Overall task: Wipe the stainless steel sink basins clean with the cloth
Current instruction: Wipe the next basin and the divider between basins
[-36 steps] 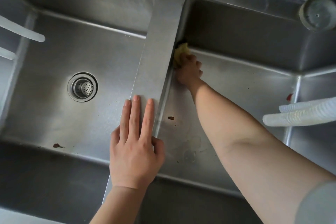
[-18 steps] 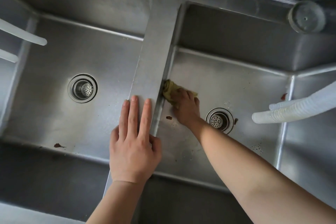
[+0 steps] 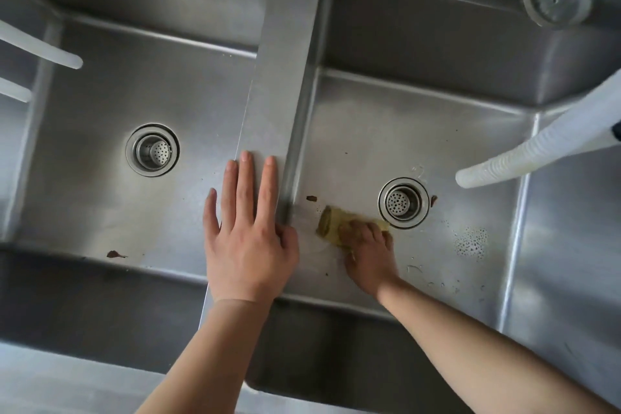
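The right hand (image 3: 368, 247), pressing the crumpled yellow cloth (image 3: 331, 223), has swept from the far corner down the stainless steel right basin's floor (image 3: 386, 131) to beside its round drain strainer (image 3: 403, 202), leaving brown specks (image 3: 311, 198) to wipe, while the left hand (image 3: 248, 232) stays flat, fingers straight, on the steel divider (image 3: 282, 84).

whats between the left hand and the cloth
In the head view, only the divider's edge and wet basin floor separate the left hand from the cloth.
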### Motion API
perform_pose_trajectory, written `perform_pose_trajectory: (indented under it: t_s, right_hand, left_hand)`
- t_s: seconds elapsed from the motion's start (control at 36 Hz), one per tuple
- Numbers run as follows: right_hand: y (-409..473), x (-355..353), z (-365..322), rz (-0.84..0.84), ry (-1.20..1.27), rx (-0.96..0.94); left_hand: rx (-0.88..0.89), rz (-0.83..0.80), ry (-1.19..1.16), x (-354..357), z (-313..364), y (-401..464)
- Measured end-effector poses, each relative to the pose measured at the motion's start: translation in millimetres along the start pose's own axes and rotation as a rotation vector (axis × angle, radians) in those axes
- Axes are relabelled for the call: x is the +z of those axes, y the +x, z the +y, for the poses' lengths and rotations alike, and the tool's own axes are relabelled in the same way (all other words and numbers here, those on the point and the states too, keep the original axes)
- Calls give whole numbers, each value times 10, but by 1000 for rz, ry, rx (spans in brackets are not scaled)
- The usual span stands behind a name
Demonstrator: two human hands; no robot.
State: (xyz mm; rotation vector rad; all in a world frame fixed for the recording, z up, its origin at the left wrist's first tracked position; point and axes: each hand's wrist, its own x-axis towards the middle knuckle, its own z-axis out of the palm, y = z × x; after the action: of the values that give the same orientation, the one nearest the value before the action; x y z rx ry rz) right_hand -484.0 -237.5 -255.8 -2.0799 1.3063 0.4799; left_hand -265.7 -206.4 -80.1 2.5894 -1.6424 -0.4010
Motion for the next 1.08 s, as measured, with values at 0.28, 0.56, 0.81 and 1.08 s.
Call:
perform_pose_trajectory:
  t_s: [0.28,0.56,0.81,1.08]
  right_hand:
    - [-35,116,-172,-43,-104,-355]
    - [533,-129,-592,194,78,-95]
    - [969,-203,-719,175,102,35]
    - [1247,-683,-738,417,597,115]
  left_hand:
    - [-4,20,4,-21,23,-5]
    - [-12,67,-13,25,9,-5]
    - [-1,91,-27,58,0,-7]
    - [-3,64,-22,35,9,-2]
